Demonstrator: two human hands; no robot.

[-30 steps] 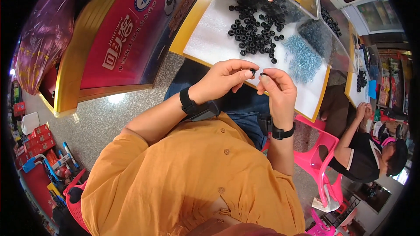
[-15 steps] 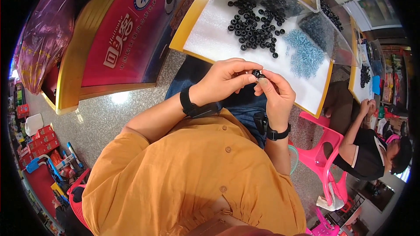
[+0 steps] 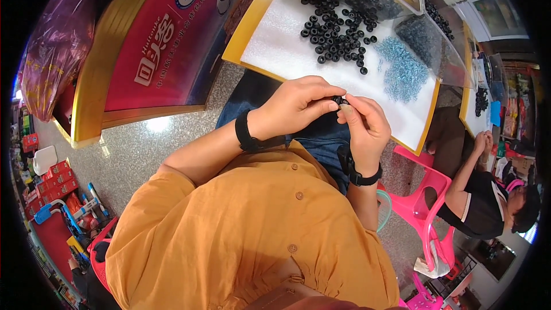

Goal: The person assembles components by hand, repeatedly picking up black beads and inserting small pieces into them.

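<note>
My left hand [image 3: 301, 102] and my right hand [image 3: 367, 123] meet just off the near edge of the table. Between their fingertips they pinch a small black ring-shaped part [image 3: 340, 101], mostly covered by fingers and thumbs. Beyond them, a loose heap of black ring-shaped parts [image 3: 338, 37] lies on the white-covered table [image 3: 267, 46] with yellow edges. To the right of that heap spreads a pile of tiny light-blue pieces [image 3: 402, 69]. Both wrists wear black bands.
Clear plastic bins [image 3: 396, 6] with more black and blue pieces stand at the table's far side. A red printed panel [image 3: 166, 40] rises at left. A pink plastic chair [image 3: 422, 192] stands at right, near another person [image 3: 476, 201] at a similar table.
Both hands stay in nearly the same place. The black part has turned slightly between the fingertips, and less of it shows now.
</note>
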